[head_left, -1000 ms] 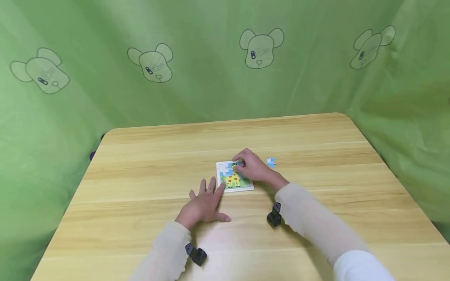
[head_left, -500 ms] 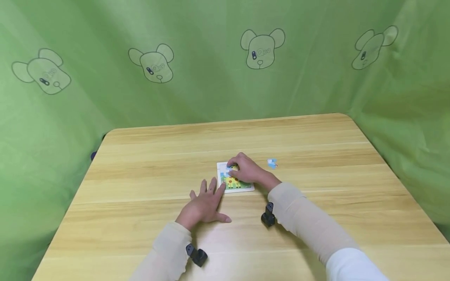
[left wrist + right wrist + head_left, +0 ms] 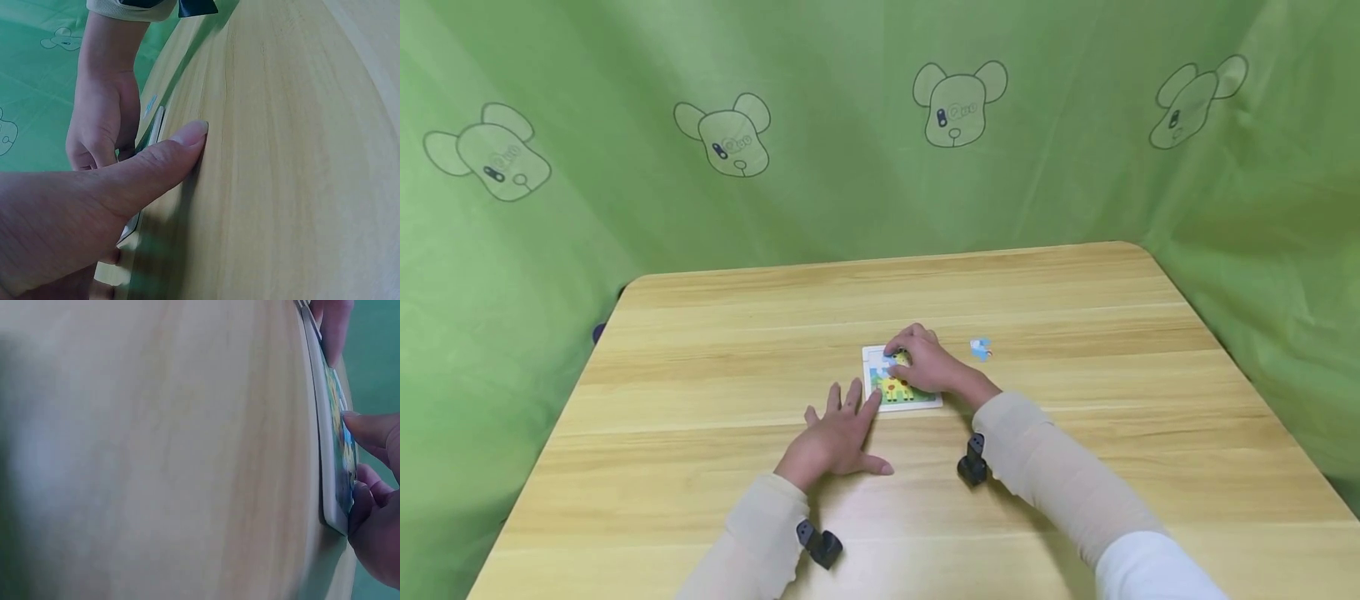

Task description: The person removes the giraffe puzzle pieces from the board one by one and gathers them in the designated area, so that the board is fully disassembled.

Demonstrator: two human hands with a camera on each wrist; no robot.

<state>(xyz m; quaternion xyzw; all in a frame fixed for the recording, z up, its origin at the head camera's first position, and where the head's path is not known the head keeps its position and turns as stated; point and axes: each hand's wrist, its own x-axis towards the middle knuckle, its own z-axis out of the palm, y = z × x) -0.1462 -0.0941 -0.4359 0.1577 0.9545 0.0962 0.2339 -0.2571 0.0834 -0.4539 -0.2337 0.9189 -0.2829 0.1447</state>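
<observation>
1 giraffe puzzle (image 3: 897, 389) in a white frame is laid flat on the wooden table (image 3: 715, 350). Its near left corner is touched by the index finger of the left hand (image 3: 838, 437), whose fingers are spread and hold nothing. Over its upper part, 1 mostly hidden puzzle piece (image 3: 888, 361) is pinched by the right hand (image 3: 928, 362), fingers bent. Right of the puzzle, blue cardboard (image 3: 981, 348) is left loose.

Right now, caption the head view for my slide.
Right hand curled over a giraffe puzzle, left hand at its edge, on a wood-grain table.
</observation>
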